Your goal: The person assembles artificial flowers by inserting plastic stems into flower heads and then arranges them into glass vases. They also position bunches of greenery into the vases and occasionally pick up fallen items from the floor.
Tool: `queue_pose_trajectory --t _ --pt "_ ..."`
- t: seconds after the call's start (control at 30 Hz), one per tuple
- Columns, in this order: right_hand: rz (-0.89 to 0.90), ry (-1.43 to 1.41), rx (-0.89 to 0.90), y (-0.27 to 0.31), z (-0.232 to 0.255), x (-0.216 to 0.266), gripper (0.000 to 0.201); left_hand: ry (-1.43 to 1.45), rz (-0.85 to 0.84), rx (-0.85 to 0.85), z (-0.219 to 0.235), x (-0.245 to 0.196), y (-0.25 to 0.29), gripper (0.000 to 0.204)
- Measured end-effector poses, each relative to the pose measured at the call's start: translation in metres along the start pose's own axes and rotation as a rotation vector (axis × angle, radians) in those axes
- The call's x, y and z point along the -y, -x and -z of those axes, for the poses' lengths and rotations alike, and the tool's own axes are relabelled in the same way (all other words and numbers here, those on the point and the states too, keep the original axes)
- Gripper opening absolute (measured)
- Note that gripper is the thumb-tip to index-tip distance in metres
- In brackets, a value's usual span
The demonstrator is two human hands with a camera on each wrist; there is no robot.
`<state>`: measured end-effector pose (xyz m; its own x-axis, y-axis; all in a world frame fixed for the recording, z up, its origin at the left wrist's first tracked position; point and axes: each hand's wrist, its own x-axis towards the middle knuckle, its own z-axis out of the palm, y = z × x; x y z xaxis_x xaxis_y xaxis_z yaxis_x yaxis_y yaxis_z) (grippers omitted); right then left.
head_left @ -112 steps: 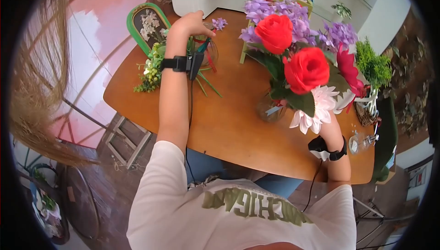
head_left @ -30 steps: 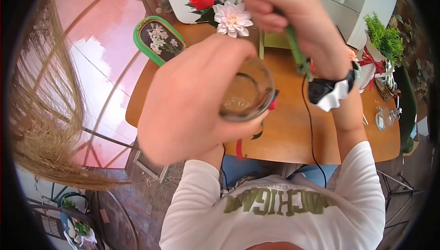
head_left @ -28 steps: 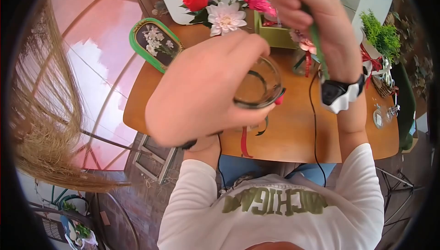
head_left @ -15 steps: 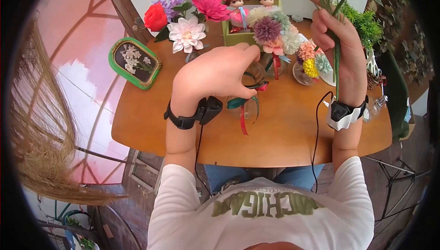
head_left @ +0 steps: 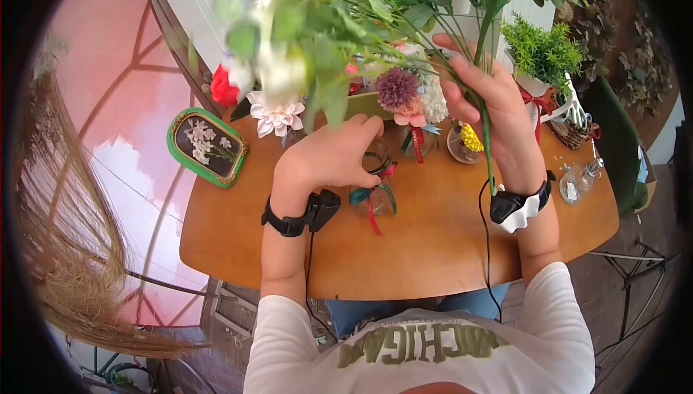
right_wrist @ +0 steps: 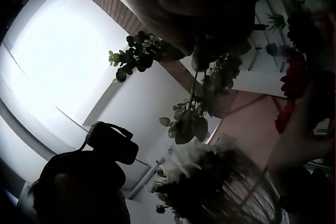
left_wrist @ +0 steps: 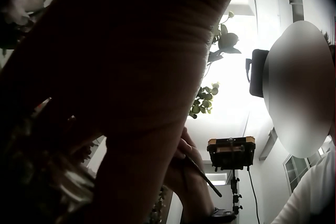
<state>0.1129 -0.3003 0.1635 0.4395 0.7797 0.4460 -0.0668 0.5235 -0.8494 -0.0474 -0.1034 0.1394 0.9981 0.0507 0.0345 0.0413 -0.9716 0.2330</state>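
In the head view, my left hand grips a small glass vase at its neck, thumb on the near side and fingers over the far side. A teal ribbon and a red one are tied round the vase. My right hand is raised to the right and holds a bunch of artificial greenery by its green stems, which point down along the palm. Blurred white blossoms hang from the bunch over the left hand. The left wrist view shows a stem end below the right hand.
On the wooden table stand a green oval picture frame at left and a pale pink flower behind the left hand. Pompom flowers stand at the back, a yellow posy right of them. A glass bottle is at right.
My left hand has gone from the greenery at the table's left to the vase, held it up high, then lowered it. My right hand has swung the bunch of greenery into view.
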Motion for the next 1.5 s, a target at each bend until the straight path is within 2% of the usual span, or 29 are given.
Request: queue_pose_trajectory --t 0.17,0.27,0.33,0.37,0.43,0.47,0.6,0.63,0.7,0.77,0.83,0.9,0.97,1.03,1.07,1.1,1.17,1.2,1.27,1.3,1.37,1.4,1.43,1.5 --pt "0.005 0.018 -0.025 0.003 -0.011 -0.009 0.045 0.023 0.006 0.009 0.010 -0.006 0.005 0.071" --pt "0.026 0.065 -0.076 0.005 -0.021 -0.023 0.046 0.097 -0.062 -0.073 0.014 -0.009 0.004 0.075" --pt "-0.003 0.086 -0.079 0.010 -0.028 -0.026 0.046 0.404 -0.208 -0.311 0.014 -0.011 0.000 0.061" --pt "-0.026 0.105 -0.082 0.011 -0.030 -0.027 0.046 0.405 -0.204 -0.314 0.012 -0.014 0.000 0.061" --pt "-0.025 0.120 -0.066 0.011 -0.031 -0.035 0.046 0.992 -0.169 -0.452 0.009 -0.020 -0.001 0.045" --pt "-0.010 0.118 -0.064 0.012 -0.032 -0.038 0.045 1.010 -0.179 -0.450 0.011 -0.023 0.002 0.040" --pt "0.006 0.174 -0.028 0.013 -0.036 -0.038 0.042 1.116 -0.158 -0.449 0.014 -0.022 0.000 0.044" --pt "0.006 0.171 -0.026 0.012 -0.039 -0.039 0.042 1.120 -0.208 -0.467 0.012 -0.019 -0.003 0.043" --pt "0.117 0.123 -0.123 0.012 -0.043 -0.042 0.036 1.123 -0.254 -0.483 0.014 -0.015 -0.006 0.043" --pt "0.119 0.122 -0.124 0.007 -0.035 -0.042 0.033 1.283 -0.285 -0.520 0.016 -0.013 -0.007 0.044" --pt "0.169 0.161 -0.171 0.001 -0.028 -0.042 0.032 1.277 -0.291 -0.551 0.019 -0.005 -0.002 0.045" --pt "0.125 0.114 -0.191 0.001 -0.020 -0.033 0.034 1.236 -0.303 -0.579 0.025 -0.003 0.006 0.042" --pt "0.214 0.229 -0.185 0.001 -0.009 -0.026 0.035 1.234 -0.293 -0.636 0.029 -0.004 0.012 0.040" --pt "0.239 0.223 -0.240 0.003 -0.014 -0.018 0.037 1.192 -0.266 -0.751 0.033 -0.001 0.021 0.037" --pt "0.275 0.209 -0.245 0.002 -0.009 -0.016 0.038 1.174 -0.245 -0.843 0.034 0.000 0.022 0.026" --pt "0.312 0.196 -0.252 0.002 -0.006 -0.015 0.038 1.171 -0.235 -0.841 0.036 0.000 0.024 0.026" --pt "0.316 0.172 -0.257 0.003 -0.007 -0.011 0.039 0.922 -0.021 -0.891 0.039 -0.002 0.027 0.035" --pt "0.329 0.183 -0.247 0.004 -0.006 -0.011 0.039 0.921 -0.016 -0.885 0.040 -0.004 0.026 0.035" --pt "0.359 0.196 -0.224 0.006 -0.006 -0.012 0.038 0.646 0.086 -0.931 0.038 -0.009 0.020 0.046" --pt "0.356 0.196 -0.228 0.007 -0.007 -0.012 0.038 0.648 0.087 -0.926 0.034 -0.007 0.014 0.046" --pt "0.327 0.212 -0.237 0.008 -0.007 -0.012 0.041 0.651 0.078 -0.931 0.022 0.001 0.002 0.033" --pt "0.325 0.214 -0.239 0.008 -0.006 -0.012 0.041 0.683 0.112 -0.853 0.024 -0.004 0.001 0.039" --pt "0.321 0.218 -0.238 0.008 -0.006 -0.012 0.042 0.686 0.111 -0.851 0.025 -0.002 0.001 0.039" --pt "0.316 0.226 -0.238 0.007 -0.004 -0.012 0.042 0.674 0.203 -0.546 0.025 0.008 0.000 0.045"
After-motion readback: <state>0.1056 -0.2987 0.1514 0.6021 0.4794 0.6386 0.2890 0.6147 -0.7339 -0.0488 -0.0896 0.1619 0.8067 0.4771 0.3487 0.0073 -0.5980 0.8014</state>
